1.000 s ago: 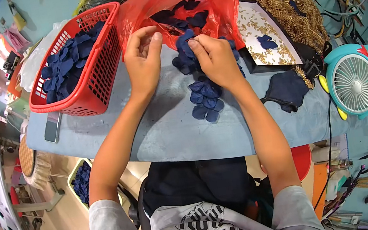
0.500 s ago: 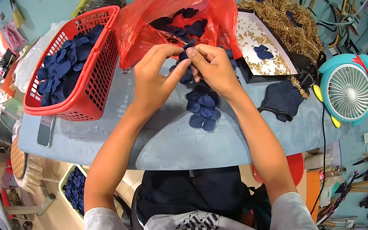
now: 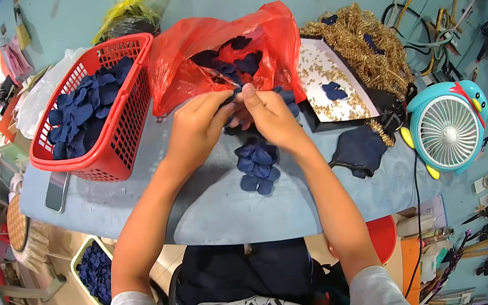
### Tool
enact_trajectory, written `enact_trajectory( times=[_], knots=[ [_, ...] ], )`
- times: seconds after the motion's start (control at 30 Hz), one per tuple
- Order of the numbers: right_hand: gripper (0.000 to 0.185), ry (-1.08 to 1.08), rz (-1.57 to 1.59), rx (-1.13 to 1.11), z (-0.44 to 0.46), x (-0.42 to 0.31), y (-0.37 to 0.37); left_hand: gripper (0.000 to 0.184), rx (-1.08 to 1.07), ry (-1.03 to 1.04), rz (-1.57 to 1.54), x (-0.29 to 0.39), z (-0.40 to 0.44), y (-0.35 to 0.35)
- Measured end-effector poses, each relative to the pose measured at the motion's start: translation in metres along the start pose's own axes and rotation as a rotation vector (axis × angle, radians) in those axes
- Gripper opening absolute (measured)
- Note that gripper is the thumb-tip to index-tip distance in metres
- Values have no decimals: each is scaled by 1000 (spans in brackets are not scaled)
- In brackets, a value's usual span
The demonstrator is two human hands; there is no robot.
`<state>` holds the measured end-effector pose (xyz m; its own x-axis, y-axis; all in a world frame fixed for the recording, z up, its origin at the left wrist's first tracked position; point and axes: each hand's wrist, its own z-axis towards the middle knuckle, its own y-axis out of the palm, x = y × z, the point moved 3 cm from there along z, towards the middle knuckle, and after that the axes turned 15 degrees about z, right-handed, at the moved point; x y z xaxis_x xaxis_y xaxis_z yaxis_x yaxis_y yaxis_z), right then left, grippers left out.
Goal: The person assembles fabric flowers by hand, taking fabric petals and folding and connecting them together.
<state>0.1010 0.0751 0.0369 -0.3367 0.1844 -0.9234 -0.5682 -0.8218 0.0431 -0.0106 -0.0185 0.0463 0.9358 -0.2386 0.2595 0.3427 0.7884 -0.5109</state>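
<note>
My left hand and my right hand meet over the table, just in front of a red plastic bag. Both are closed, fingertips pinching a small dark blue fabric petal piece; most of it is hidden behind the fingers. Below them, dark blue fabric flowers lie on the table with their petals spread. More blue petals show beside my right hand. Inside the open mouth of the bag are further dark blue pieces.
A red basket full of blue petals stands left, near a phone. To the right are a tray of gold bits, gold trim, a dark cloth piece and a penguin fan. A petal-filled bin sits on the floor.
The whole view has shifted, so the table appears lower and slightly further left. My left fingers have drawn in against the right ones, and both hands stay on the blue piece.
</note>
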Motion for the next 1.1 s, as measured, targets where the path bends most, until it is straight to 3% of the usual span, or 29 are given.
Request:
enact_trajectory(
  times=[0.1, 0.37, 0.73, 0.97, 1.1],
  knots=[
    [52, 20, -4, 112, 1, 3, -1, 18, 21, -69, -60, -2, 1, 2],
    [37, 110, 152, 109, 1, 12, 7, 12, 35, -180, -97, -7, -1, -4],
    [33, 179, 233, 141, 1, 23, 12, 13, -75, -299, -253, -21, -3, 4],
    [23, -5, -138, 164, 0, 21, 10, 18, -106, -214, -229, -28, -6, 9],
    [21, -156, -293, 209, 1, 22, 6, 15, -89, -296, -256, -37, -8, 8]
  ],
)
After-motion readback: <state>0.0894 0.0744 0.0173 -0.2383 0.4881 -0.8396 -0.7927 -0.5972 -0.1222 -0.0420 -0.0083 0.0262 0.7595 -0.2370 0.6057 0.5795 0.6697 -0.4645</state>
